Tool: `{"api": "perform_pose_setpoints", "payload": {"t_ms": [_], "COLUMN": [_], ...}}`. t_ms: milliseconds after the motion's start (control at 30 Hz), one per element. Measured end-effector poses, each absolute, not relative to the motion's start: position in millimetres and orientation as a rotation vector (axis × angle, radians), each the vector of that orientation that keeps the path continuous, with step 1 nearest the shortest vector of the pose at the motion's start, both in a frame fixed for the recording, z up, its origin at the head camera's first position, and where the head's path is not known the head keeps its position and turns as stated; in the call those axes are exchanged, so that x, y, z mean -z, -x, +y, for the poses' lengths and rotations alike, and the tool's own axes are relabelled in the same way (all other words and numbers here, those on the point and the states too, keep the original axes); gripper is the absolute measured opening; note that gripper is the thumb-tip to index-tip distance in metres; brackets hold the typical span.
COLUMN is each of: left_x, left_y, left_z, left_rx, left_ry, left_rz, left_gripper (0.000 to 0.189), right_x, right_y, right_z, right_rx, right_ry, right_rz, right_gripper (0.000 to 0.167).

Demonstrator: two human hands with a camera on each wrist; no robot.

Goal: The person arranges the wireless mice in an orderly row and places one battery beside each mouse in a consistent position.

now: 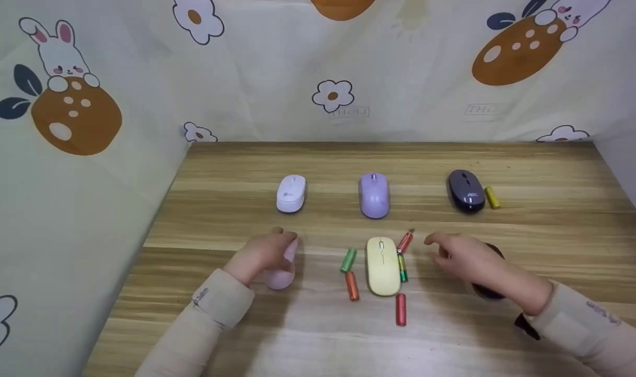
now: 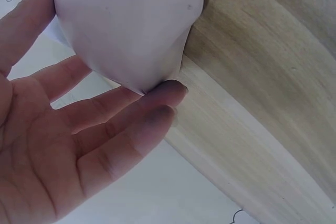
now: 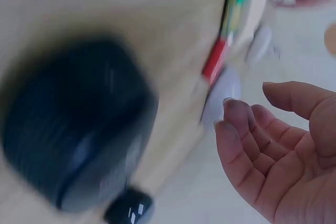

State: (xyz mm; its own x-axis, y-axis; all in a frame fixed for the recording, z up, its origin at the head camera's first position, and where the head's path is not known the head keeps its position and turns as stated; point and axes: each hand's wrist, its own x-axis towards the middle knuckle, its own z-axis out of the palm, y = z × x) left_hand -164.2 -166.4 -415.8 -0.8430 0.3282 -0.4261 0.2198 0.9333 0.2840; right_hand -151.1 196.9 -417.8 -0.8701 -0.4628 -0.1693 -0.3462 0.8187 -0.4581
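Observation:
My left hand (image 1: 263, 254) holds a pink computer mouse (image 1: 281, 279) near the middle left of the table. In the left wrist view the thumb lies along one side of the pink mouse and the fingertips (image 2: 170, 94) meet its far end. My right hand (image 1: 461, 254) hovers over the table with bent, loosely parted fingers and nothing between them. Beneath its wrist is a black mouse (image 1: 489, 291), partly hidden in the head view and large and blurred in the right wrist view. Between the hands lies a pale yellow mouse (image 1: 383, 267).
Around the yellow mouse lie several small batteries, including a green one (image 1: 348, 260) and a red one (image 1: 401, 309). A white mouse (image 1: 291, 193), a purple mouse (image 1: 374, 195) and a dark mouse (image 1: 466, 191) form a back row. A yellow battery (image 1: 492, 198) lies beside the dark mouse.

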Motion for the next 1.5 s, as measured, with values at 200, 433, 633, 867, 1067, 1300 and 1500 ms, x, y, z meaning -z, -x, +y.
{"api": "perform_pose_setpoints", "payload": {"t_ms": [200,433,633,867,1067,1300,1500], "left_x": [417,415,415,414,414,415,416], "left_y": [165,164,164,164,164,163,164], "left_z": [-166,-166,-165,-165,-165,-165,-166], "left_rx": [-0.319,-0.323,-0.336,-0.324,-0.304,-0.32,-0.332], "left_ry": [-0.38,-0.38,-0.378,-0.371,-0.4,-0.38,-0.371], "left_rz": [2.611,2.622,2.626,2.621,2.636,2.622,2.62], "left_gripper": [0.063,0.063,0.062,0.063,0.061,0.063,0.065], "right_x": [431,443,446,448,453,455,453], "right_y": [156,173,184,183,182,183,184], "right_z": [174,157,151,152,158,160,159], "right_rx": [0.56,0.606,0.602,0.381,0.282,0.294,0.272], "right_ry": [0.611,0.612,0.533,0.817,1.172,1.249,1.166], "right_rz": [2.681,2.677,2.64,2.832,2.889,2.834,2.831], "right_gripper": [0.04,0.025,0.021,0.008,0.012,0.009,0.008]}}
